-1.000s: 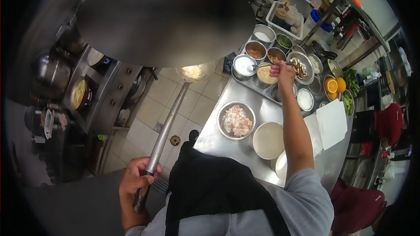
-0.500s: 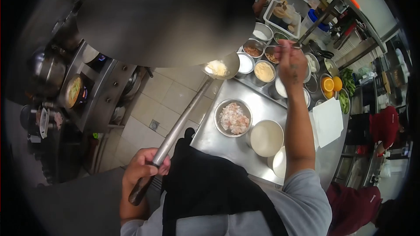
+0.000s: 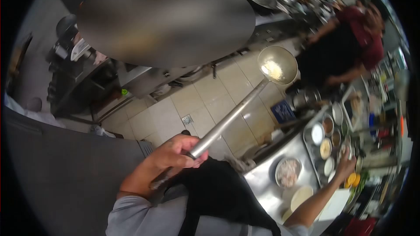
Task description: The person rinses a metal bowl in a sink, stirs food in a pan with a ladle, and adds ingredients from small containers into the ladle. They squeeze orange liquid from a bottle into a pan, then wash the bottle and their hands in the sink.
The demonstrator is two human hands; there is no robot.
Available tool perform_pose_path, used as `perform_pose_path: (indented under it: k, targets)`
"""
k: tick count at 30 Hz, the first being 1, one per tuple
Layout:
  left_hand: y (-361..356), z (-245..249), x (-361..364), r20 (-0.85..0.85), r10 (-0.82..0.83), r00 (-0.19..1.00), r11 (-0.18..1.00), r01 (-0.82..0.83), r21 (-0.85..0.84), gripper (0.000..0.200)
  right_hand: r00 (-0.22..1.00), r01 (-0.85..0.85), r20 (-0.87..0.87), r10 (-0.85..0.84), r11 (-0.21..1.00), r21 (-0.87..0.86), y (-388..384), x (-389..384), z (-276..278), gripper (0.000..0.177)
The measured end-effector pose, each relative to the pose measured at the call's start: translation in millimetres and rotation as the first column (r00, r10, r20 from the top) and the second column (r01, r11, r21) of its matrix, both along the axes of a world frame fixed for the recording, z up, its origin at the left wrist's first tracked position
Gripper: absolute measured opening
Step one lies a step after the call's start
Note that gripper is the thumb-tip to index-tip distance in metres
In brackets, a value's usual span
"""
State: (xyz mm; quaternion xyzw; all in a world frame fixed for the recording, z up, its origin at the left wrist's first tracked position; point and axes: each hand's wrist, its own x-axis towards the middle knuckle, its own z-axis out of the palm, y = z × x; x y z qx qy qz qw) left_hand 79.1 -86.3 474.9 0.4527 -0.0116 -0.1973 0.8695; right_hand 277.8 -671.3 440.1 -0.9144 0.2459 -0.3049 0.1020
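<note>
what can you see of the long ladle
The ladle looks all metal along its round, deep bowl and long, straight grey handle, with a darker end beyond the left hand, which grips it. It slants up and right in view, bowl open towards the camera, above the tiled floor. Pale yellow and white contents lie in the bowl; what they are is unclear.

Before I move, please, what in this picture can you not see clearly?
In the head view:
- Stove, much of it: behind the grey oval.
- What the right hand holds: too blurred.
- White sheet, partly: behind the forearm.
- Red shirt, bottom right: cut by the edge.
</note>
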Motion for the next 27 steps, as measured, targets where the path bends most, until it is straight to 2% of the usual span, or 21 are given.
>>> perform_pose_path:
  k: [1,2,3,4,5,6,7,9,10,11,13,14,15,17,19,21,22,23,24,25,27]
  targets:
    - [21,-3,6,0.008,0.014,1.000,0.999,-0.014,0.031,0.035,0.981,-0.170,0.122,0.154,0.976,0.138,38,0,5,0.064]
    - [34,-7,18,0.030,0.029,0.999,0.997,-0.031,0.065,0.034,0.877,-0.445,0.186,0.444,0.600,0.664,60,4,-5,0.050]
    - [55,-16,29,0.047,0.040,0.998,0.995,-0.045,0.094,0.034,0.804,-0.531,0.259,0.535,0.453,0.716,171,-16,6,0.049]
    - [73,-27,43,0.072,0.028,0.997,0.992,-0.037,0.123,0.037,0.668,-0.515,0.272,0.693,0.166,0.841,244,-31,-1,0.043]
    - [88,-35,61,0.132,0.065,0.989,0.986,-0.083,0.143,0.037,0.487,-0.384,0.251,0.836,-0.053,0.922,339,-55,24,0.045]
    - [99,-42,79,0.188,0.102,0.977,0.978,-0.133,0.159,0.037,0.271,-0.216,0.242,0.932,-0.186,0.959,385,-61,8,0.049]
    - [106,-47,95,0.199,0.153,0.968,0.970,-0.185,0.157,0.036,0.125,-0.089,0.385,0.914,-0.376,0.922,435,-71,3,0.048]
    - [118,-62,126,0.225,0.244,0.943,0.949,-0.280,0.144,0.035,0.186,0.098,0.502,0.845,-0.525,0.846,516,-75,6,0.039]
    - [126,-71,139,0.236,0.281,0.930,0.939,-0.317,0.131,0.035,0.184,0.098,0.509,0.841,-0.531,0.842,542,-62,8,0.039]
    - [138,-69,147,0.241,0.279,0.930,0.939,-0.317,0.137,0.035,0.259,0.194,0.497,0.829,-0.548,0.813,568,-46,10,0.036]
    - [168,-61,168,0.161,0.175,0.971,0.972,-0.197,0.130,0.038,0.348,0.314,0.432,0.832,-0.538,0.783,605,-17,5,0.028]
    - [183,-61,182,0.164,0.180,0.970,0.969,-0.203,0.137,0.038,0.375,0.164,0.479,0.794,-0.566,0.808,627,-7,2,0.024]
    - [197,-64,198,0.151,0.157,0.976,0.961,-0.186,0.203,0.039,0.379,-0.020,0.467,0.799,-0.498,0.867,645,6,7,0.020]
    - [215,-81,211,0.128,0.141,0.982,0.949,-0.171,0.265,0.040,0.398,-0.023,0.360,0.844,-0.383,0.924,668,49,-8,0.017]
    - [230,-100,216,0.207,0.530,0.822,0.735,-0.568,0.370,0.044,0.358,-0.060,0.266,0.895,-0.262,0.963,682,91,-29,0.019]
    - [258,-94,184,0.247,0.400,0.883,0.793,-0.468,0.391,0.048,0.295,-0.153,0.170,0.940,-0.129,0.980,689,130,-55,0.018]
    - [272,-102,167,0.197,0.352,0.915,0.807,-0.403,0.432,0.046,0.292,-0.146,0.169,0.941,-0.130,0.981,694,143,-57,0.018]
    - [285,-113,149,0.142,0.303,0.942,0.818,-0.333,0.469,0.043,0.248,-0.280,0.071,0.966,0.001,0.960,699,155,-61,0.023]
    - [295,-127,131,0.046,0.309,0.950,0.817,-0.290,0.499,0.043,0.215,-0.409,-0.036,0.976,0.123,0.904,701,166,-65,0.028]
    - [304,-143,113,-0.050,0.317,0.947,0.816,-0.246,0.524,0.042,0.209,-0.399,-0.037,0.977,0.120,0.909,698,180,-78,0.028]
    - [314,-171,78,-0.253,0.516,0.818,0.739,-0.276,0.614,0.040,0.117,-0.664,-0.063,0.991,0.125,0.737,689,215,-113,0.017]
